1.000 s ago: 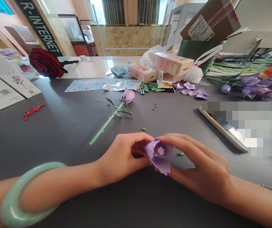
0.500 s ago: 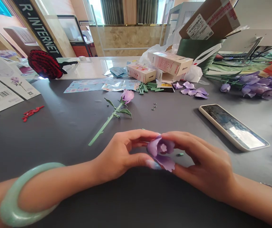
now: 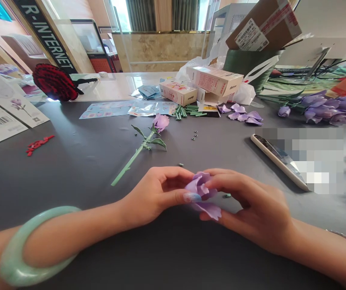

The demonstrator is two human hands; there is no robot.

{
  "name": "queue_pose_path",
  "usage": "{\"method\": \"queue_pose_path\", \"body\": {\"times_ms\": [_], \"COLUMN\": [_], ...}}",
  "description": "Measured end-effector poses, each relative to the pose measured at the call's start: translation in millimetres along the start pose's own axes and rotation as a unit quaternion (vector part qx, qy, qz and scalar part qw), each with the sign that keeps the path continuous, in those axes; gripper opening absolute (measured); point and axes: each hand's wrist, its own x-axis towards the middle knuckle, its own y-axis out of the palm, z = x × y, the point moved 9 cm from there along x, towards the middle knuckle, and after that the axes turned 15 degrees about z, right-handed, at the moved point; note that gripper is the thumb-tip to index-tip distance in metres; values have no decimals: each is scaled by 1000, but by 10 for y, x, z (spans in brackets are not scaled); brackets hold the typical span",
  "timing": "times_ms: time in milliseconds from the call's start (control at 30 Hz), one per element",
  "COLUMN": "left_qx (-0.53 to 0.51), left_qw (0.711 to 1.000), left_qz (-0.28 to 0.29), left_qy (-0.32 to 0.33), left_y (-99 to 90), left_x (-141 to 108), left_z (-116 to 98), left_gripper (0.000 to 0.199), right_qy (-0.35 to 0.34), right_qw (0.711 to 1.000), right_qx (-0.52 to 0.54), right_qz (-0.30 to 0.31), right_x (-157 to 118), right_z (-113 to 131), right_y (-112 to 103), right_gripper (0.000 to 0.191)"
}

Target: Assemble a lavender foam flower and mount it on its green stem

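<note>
Between my two hands, just above the dark tabletop, is a purple flower head (image 3: 194, 186) of cupped toy petals. My left hand (image 3: 157, 197) pinches its left side, thumb in front and fingers behind. On the right, my right hand (image 3: 251, 209) has a fingertip inside the cup and its thumb under the lowest petal. The fingertip partly hides the flower's centre. Beyond my left hand lies a toy flower (image 3: 139, 149) with a green stem, leaves and a purple bloom. Small green pieces lie near my hands, one green piece (image 3: 227, 195) by the right fingers.
Loose purple petals (image 3: 245, 116), green stem pieces (image 3: 191, 111) and small boxes (image 3: 179, 93) sit toward the back. A phone (image 3: 278, 161), partly blurred out, lies right, below a bunch of purple flowers (image 3: 326, 106). Red pieces (image 3: 39, 145) and printed sheets (image 3: 4, 114) are left.
My right fingertip has moved from the outer rim into the flower's cup. My left thumb has shifted up onto the petal, and the flower has turned slightly.
</note>
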Motion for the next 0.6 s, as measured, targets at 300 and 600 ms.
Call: {"method": "queue_pose_path", "body": {"times_ms": [300,600], "left_qx": [-16,4], "left_qw": [1000,998], "left_qz": [-22,-64], "left_qy": [7,27], "left_y": [-32,-90], "left_x": [-17,-55], "left_z": [-12,-54], "left_gripper": [31,39], "right_qy": [-10,-27], "right_qw": [999,998], "right_qx": [-34,-57], "right_qz": [-4,9], "right_x": [17,24], "right_z": [72,128], "right_y": [-39,-40], "right_gripper": [11,20]}}
